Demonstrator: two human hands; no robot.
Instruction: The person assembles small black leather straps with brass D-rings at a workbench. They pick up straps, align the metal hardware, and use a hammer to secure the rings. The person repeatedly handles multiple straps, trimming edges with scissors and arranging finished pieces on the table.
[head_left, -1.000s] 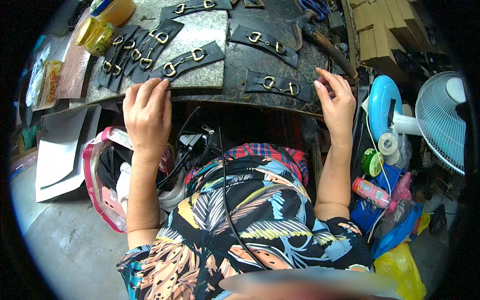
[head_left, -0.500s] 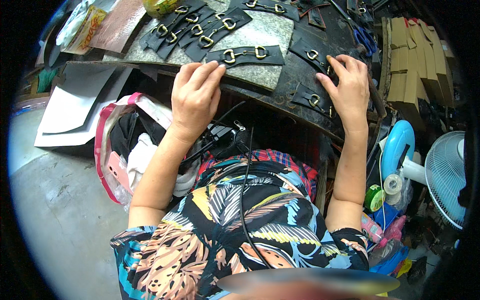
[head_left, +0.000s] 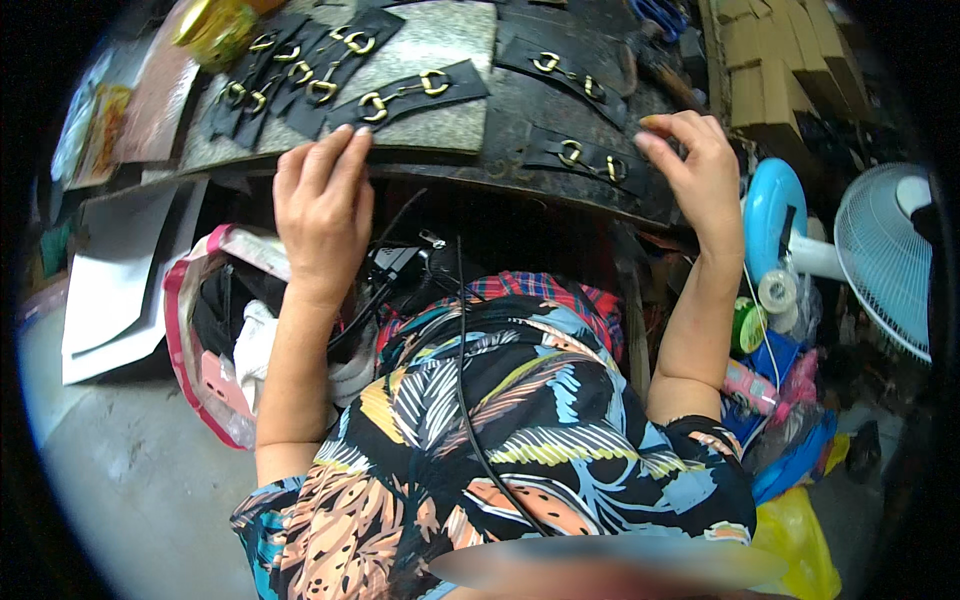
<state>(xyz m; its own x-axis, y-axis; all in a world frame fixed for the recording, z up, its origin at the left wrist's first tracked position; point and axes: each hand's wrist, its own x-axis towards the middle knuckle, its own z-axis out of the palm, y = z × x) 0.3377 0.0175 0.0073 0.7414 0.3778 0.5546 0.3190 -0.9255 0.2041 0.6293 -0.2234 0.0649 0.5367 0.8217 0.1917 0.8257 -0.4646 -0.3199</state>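
Note:
A black leather strap (head_left: 408, 96) with a gold horsebit lies flat across the front of a speckled stone slab (head_left: 455, 45). My left hand (head_left: 325, 205) is at its left end, fingers pressed together with the tips on the strap's near edge; the thumb is hidden. Two similar straps, an upper strap (head_left: 563, 73) and a lower strap (head_left: 545, 148), lie on the dark bench right of the slab. Just beyond their right ends hangs my right hand (head_left: 702, 170), thumb and forefinger apart with nothing between them. Several more horsebit straps (head_left: 340, 62) overlap on the slab's left.
The dark workbench (head_left: 510, 190) has its front edge before me. Cardboard pieces (head_left: 785, 70) stack at the far right, above a blue and white fan (head_left: 880, 240). An open bag (head_left: 185, 350) with pink trim and white sheets (head_left: 115, 270) sit at left. A black cord (head_left: 463, 370) crosses my shirt.
The view has swung, shifting the bench up and left in the picture. My right hand has drawn away from the right end of the upper strap. My left fingertips stay at their strap's end.

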